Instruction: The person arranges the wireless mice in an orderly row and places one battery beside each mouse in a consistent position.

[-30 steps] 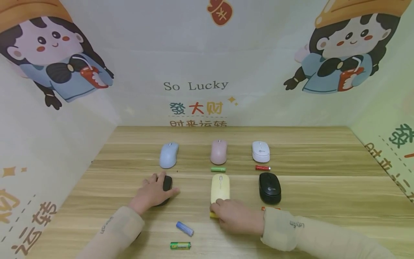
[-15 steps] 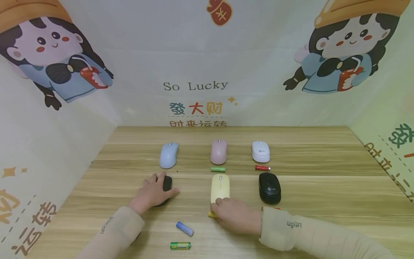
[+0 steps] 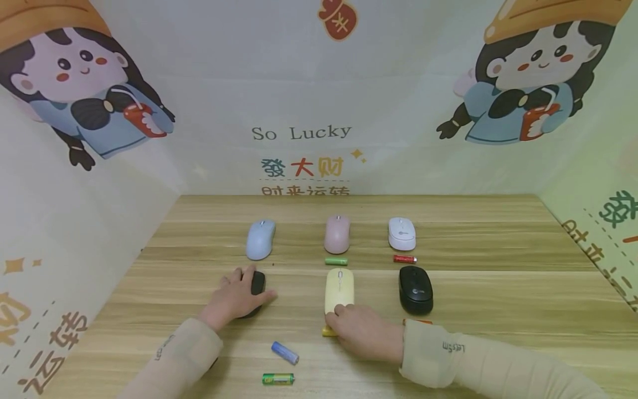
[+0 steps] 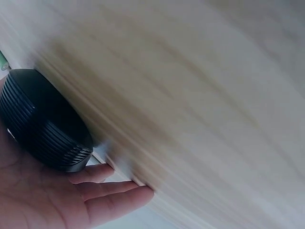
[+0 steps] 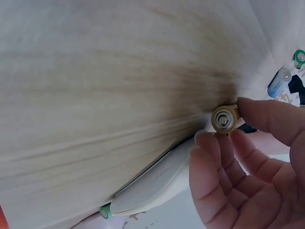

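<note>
My left hand rests over a black mouse at the left, covering much of it. In the left wrist view the ribbed side of that mouse lies against the palm, and fairly straight fingers reach to the tabletop. With thumb and fingers my right hand pinches a yellow battery just in front of a yellow mouse. The right wrist view shows one metal end of this battery between the fingertips, close to the wood; whether it touches is unclear.
Blue, pink and white mice form a back row; another black mouse stands right. Green and red batteries lie behind the front row. Blue and green-gold batteries lie near front. An orange item is partly hidden.
My right hand and sleeve have shifted slightly to the left, with the yellow battery staying pinched in front of the yellow mouse. The left hand stays on the black mouse.
</note>
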The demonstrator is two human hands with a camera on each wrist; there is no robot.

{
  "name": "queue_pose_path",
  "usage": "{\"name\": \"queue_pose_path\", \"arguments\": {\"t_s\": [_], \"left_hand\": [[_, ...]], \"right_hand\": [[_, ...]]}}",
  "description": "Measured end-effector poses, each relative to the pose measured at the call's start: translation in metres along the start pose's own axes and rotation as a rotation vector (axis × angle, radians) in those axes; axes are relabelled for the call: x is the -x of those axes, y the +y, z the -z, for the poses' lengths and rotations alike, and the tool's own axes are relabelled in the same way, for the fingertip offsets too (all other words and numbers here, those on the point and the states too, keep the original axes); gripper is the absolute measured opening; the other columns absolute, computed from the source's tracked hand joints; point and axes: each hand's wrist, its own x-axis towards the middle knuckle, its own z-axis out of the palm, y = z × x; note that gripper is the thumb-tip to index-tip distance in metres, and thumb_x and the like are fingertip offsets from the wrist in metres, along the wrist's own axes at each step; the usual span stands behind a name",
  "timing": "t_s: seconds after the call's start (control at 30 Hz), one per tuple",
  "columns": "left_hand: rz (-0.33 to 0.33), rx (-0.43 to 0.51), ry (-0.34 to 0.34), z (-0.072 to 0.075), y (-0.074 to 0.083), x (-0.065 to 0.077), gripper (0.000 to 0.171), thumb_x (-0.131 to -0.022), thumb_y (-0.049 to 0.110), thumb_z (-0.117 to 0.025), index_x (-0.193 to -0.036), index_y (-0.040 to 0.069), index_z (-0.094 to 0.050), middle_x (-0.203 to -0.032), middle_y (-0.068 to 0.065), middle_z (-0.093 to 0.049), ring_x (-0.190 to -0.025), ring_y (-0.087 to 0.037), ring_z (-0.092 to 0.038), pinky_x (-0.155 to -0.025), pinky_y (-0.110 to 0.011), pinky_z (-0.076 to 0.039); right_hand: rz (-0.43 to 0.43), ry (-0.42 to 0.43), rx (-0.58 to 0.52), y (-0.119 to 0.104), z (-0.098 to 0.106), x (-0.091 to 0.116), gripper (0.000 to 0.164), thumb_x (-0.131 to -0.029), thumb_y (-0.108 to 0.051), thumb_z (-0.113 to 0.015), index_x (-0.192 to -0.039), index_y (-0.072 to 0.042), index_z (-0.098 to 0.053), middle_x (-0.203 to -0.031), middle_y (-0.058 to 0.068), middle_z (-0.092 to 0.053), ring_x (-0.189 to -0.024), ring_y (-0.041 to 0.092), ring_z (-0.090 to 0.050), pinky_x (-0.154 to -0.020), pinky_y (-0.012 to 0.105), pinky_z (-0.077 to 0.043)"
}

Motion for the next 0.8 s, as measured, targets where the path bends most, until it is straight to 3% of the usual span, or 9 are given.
{"name": "queue_pose_path", "arguments": {"t_s": [0.23, 0.37, 0.43, 0.53, 0.63, 0.7, 0.8], "left_hand": [[-0.008, 0.009, 0.010, -0.001, -0.001, 0.000, 0.093, -0.083, 0.063, -0.047, -0.142, -0.003, -0.020, -0.139, -0.038, -0.022, -0.121, -0.063, -0.020, -0.089, -0.066, -0.032], [-0.011, 0.010, 0.034, 0.001, -0.001, 0.002, 0.096, -0.083, 0.063, -0.048, -0.143, -0.004, -0.015, -0.140, -0.038, -0.019, -0.124, -0.062, -0.014, -0.097, -0.066, -0.023], [-0.027, 0.011, 0.069, 0.003, -0.001, 0.005, 0.095, -0.083, 0.060, -0.050, -0.143, -0.004, -0.013, -0.140, -0.038, -0.018, -0.125, -0.062, -0.012, -0.099, -0.065, -0.018], [-0.125, -0.009, 0.152, 0.008, 0.001, 0.012, 0.088, -0.084, 0.050, -0.057, -0.141, -0.006, -0.020, -0.138, -0.038, -0.024, -0.124, -0.060, -0.019, -0.099, -0.064, -0.021], [-0.251, -0.052, 0.184, 0.013, 0.005, 0.025, 0.074, -0.084, 0.038, -0.063, -0.137, -0.004, -0.033, -0.134, -0.036, -0.034, -0.119, -0.056, -0.033, -0.096, -0.061, -0.030], [-0.336, -0.091, 0.173, 0.016, 0.012, 0.036, 0.063, -0.082, 0.031, -0.067, -0.131, -0.002, -0.045, -0.126, -0.031, -0.044, -0.111, -0.049, -0.045, -0.091, -0.057, -0.038], [-0.481, -0.134, 0.099, 0.018, 0.023, 0.052, 0.047, -0.078, 0.024, -0.071, -0.118, 0.002, -0.058, -0.109, -0.018, -0.057, -0.095, -0.032, -0.057, -0.080, -0.044, -0.048]], "right_hand": [[-0.089, -0.006, -0.121, 0.004, 0.010, 0.006, 0.015, -0.080, -0.019, -0.065, -0.082, -0.008, -0.055, -0.066, 0.000, -0.047, -0.054, 0.009, -0.042, -0.045, 0.021, -0.033], [-0.152, 0.045, -0.174, 0.022, 0.026, 0.016, 0.013, -0.083, -0.017, -0.061, -0.084, -0.005, -0.057, -0.068, 0.001, -0.050, -0.056, 0.010, -0.043, -0.046, 0.021, -0.034], [-0.199, 0.075, -0.143, 0.036, 0.034, 0.022, 0.014, -0.083, -0.016, -0.061, -0.087, -0.003, -0.060, -0.073, 0.004, -0.055, -0.060, 0.013, -0.049, -0.049, 0.023, -0.039], [-0.283, 0.101, -0.129, 0.062, 0.041, 0.037, 0.016, -0.082, -0.014, -0.062, -0.093, -0.002, -0.063, -0.085, 0.009, -0.059, -0.070, 0.019, -0.055, -0.055, 0.029, -0.045], [-0.328, 0.107, -0.168, 0.088, 0.042, 0.054, 0.022, -0.082, -0.014, -0.065, -0.098, 0.000, -0.063, -0.096, 0.014, -0.059, -0.083, 0.026, -0.058, -0.069, 0.038, -0.049], [-0.336, 0.096, -0.213, 0.102, 0.040, 0.065, 0.025, -0.082, -0.014, -0.066, -0.102, 0.001, -0.062, -0.102, 0.017, -0.058, -0.089, 0.030, -0.058, -0.075, 0.043, -0.049], [-0.334, 0.088, -0.257, 0.118, 0.034, 0.076, 0.028, -0.082, -0.016, -0.066, -0.104, 0.002, -0.062, -0.107, 0.020, -0.058, -0.098, 0.034, -0.057, -0.082, 0.047, -0.047]]}}
